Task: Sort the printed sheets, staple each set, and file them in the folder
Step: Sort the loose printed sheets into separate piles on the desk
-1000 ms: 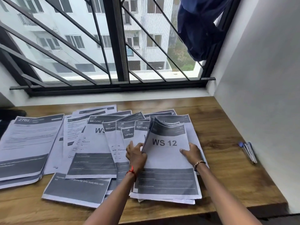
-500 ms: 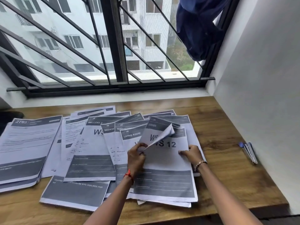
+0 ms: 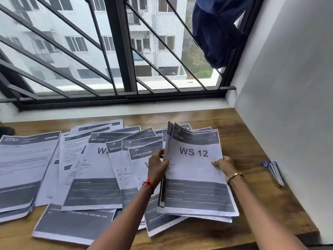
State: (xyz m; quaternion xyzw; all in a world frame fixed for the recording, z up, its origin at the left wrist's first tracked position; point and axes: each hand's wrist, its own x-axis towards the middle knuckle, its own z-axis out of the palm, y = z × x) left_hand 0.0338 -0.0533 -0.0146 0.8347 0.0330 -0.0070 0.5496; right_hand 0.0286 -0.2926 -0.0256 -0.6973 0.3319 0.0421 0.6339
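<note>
Printed sheets lie fanned over a wooden table (image 3: 252, 145). A stack headed "WS 12" (image 3: 194, 170) is tilted up at its far edge. My left hand (image 3: 158, 165) grips its left edge, fingers curled round the sheets. My right hand (image 3: 223, 165) holds its right edge, fingertips on top. Left of them lie sheets labelled "LIVING ROOM" (image 3: 142, 154), "WASHROOM", "BEDROOM" and "BALCONY 2" (image 3: 97, 159). A thick pile headed "2763" (image 3: 23, 163) lies at the far left. A stapler (image 3: 274, 173) rests by the right wall. No folder is in view.
A white wall (image 3: 288, 105) bounds the table on the right. A barred window (image 3: 119, 51) runs along the back, with a dark blue cloth (image 3: 214, 29) hanging at its upper right. More sheets (image 3: 75, 226) lie near the table's front edge.
The top sheet that my left hand had curled back now lies flat on the "WS 12" stack. Both hands have gathered the stack and lifted its far edge off the other sheets.
</note>
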